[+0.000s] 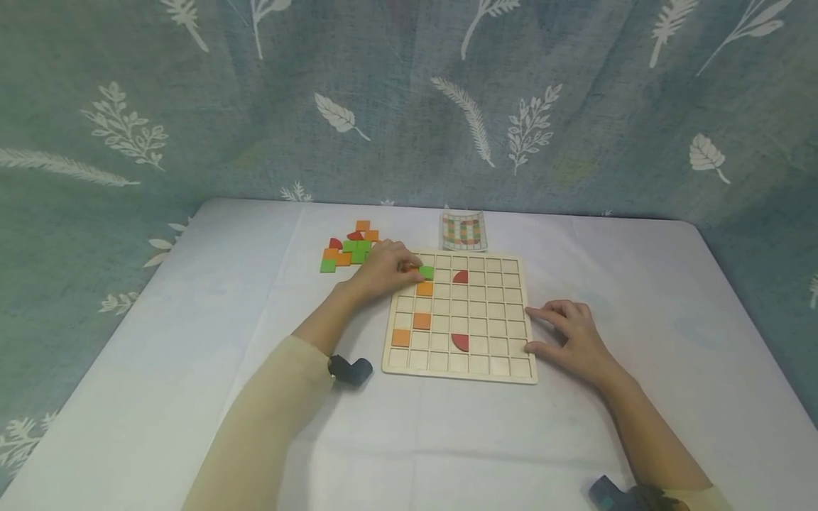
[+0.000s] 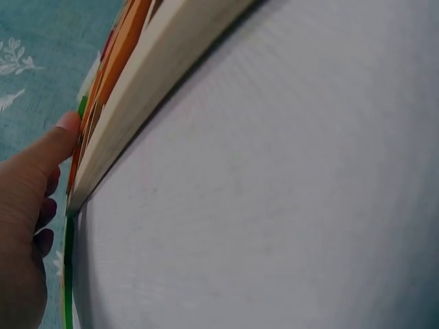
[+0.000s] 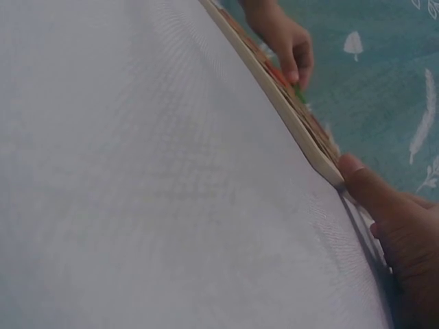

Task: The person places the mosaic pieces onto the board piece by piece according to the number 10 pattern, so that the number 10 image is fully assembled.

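A square wooden board (image 1: 488,310) with a grid of shallow cells lies on the table. Over its far left part, my left hand (image 1: 386,270) pinches a green square tile (image 1: 427,272) between thumb and fingers. That tile also shows at the fingertips in the right wrist view. Orange square tiles (image 1: 424,289) sit in cells on the left side, one of them just below the green one. Two red quarter-circle tiles (image 1: 460,343) lie in the middle columns. My right hand (image 1: 571,341) rests at the board's right edge, thumb and fingertips spread along it.
Loose green, orange and red tiles (image 1: 359,247) lie beyond the board's far left corner, close to my left hand. A small curled pattern card (image 1: 463,231) sits just behind the board. A leaf-patterned curtain (image 1: 409,106) hangs at the table's far edge.
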The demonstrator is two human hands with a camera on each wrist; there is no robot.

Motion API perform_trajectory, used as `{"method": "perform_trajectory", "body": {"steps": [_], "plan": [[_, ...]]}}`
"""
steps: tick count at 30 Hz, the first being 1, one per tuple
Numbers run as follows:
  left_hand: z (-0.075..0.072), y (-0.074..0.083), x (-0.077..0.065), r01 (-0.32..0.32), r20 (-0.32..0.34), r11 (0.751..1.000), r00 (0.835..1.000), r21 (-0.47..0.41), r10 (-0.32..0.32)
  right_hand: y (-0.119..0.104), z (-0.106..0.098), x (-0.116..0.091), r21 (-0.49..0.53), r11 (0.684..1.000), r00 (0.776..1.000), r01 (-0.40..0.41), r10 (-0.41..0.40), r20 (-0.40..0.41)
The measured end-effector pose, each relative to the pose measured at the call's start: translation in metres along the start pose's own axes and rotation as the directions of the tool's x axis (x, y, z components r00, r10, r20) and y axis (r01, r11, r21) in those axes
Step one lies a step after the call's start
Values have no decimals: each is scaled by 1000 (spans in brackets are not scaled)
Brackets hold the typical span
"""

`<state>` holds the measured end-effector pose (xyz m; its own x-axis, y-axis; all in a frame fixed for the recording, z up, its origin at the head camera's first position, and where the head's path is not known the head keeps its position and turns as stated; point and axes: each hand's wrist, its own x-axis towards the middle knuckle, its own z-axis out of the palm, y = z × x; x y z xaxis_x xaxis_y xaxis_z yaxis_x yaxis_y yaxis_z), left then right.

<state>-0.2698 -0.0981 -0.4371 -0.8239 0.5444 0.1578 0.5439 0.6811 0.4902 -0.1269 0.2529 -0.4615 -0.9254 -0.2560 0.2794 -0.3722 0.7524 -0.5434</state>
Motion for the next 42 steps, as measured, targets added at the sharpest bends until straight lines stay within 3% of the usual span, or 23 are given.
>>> {"method": "perform_trajectory", "body": {"steps": [6,10,15,24,29,36,42], "plan": [[1,-3,-1,-40,-6,999,999,6,40,0,1,0,-3,1000,1000,5,-5,-1],[1,-2,-4,-33,-13,999,999,-1,33,1,1,0,1,1000,1000,5,-5,-1],[-4,-2,-9,17,-10,999,1000,-38,-18,1,1,0,7,1000,1000,1,-1,0],[-19,-18,-25,153,-21,982,987,-109,-156,1,0,1,-4,1000,1000,-6,6,4],[-28,-30,-31,198,-44,978,979,-71,-201,3,-1,1,-5,1000,1000,-2,2,2],[-32,-49,-35,296,-69,955,953,25,-294,4,0,1,-3,1000,1000,5,-5,0],[-32,-57,-35,263,-70,962,964,77,-258,3,0,2,0,1000,1000,8,-8,-2]]}}
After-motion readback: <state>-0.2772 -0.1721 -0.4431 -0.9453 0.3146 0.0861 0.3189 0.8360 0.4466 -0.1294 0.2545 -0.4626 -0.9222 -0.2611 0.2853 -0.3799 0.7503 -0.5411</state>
